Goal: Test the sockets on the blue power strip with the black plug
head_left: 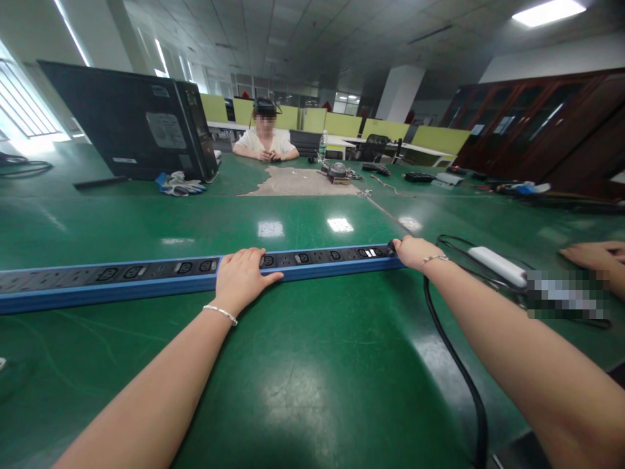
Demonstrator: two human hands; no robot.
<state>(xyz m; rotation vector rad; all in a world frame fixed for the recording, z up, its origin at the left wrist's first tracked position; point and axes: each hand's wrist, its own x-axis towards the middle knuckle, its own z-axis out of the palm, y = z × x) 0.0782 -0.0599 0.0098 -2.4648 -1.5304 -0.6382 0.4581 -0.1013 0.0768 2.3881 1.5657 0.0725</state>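
Observation:
A long blue power strip [336, 266] with a black face of several sockets lies across the green table. My left hand [241, 277] is laid over its middle, fingers across the top and thumb along the near side, gripping it. At the strip's right end my right hand [415, 253] is closed around the end. A small black part [391, 247] shows at its fingertips; the rest is hidden under the hand. From below my right wrist a thick black cable [454, 352] curves down toward the near edge.
To the right lie a white extension block [498, 266] with thin black wires and another person's hand [593, 253]. A black computer case [131, 124] stands back left beside gloves [180, 184]. Across the table [312, 384] sits a person [266, 140] near a metal device [338, 170].

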